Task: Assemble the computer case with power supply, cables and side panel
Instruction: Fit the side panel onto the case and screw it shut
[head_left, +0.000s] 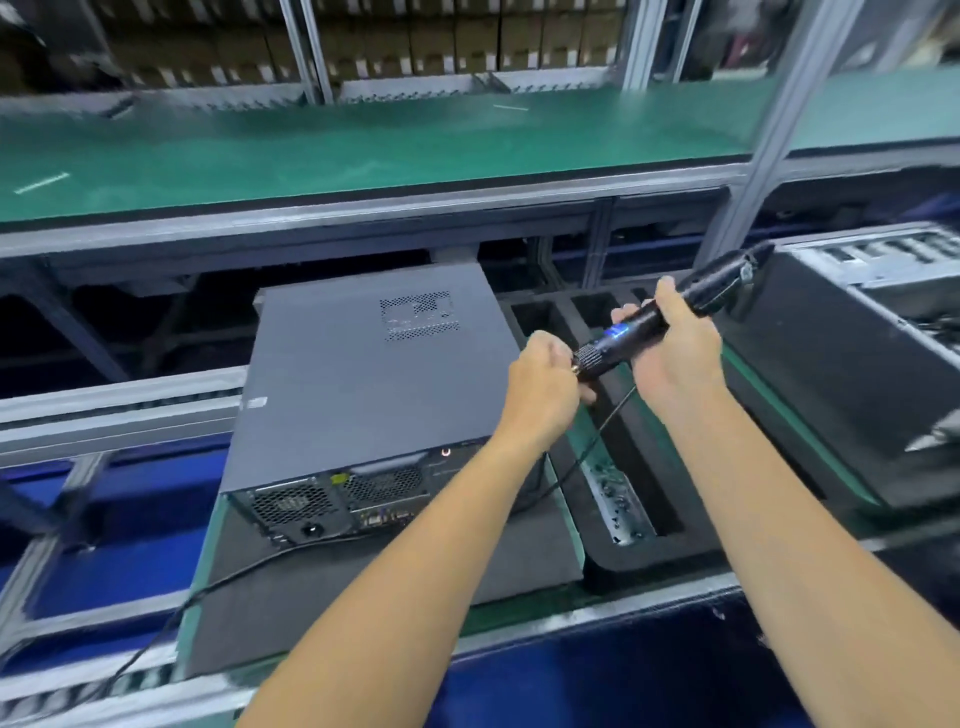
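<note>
Green-matted assembly counter (363, 150) behind, and the dark grey metal computer case (363, 384) lies panel-up on a foam pad. Right hand (675, 353) grips the black electric screwdriver (660, 322) while left hand (543, 384) pinches its tip, probably seating a screw.

I see a green-edged pallet (200, 587) on the conveyor rails (119, 410), topped by a dark foam mat (291, 613) that carries the closed computer case (363, 374). Just right of it lies a black foam tray (670, 499), then a second case (852, 374). On the far side runs a green-topped desk (363, 150).
</note>
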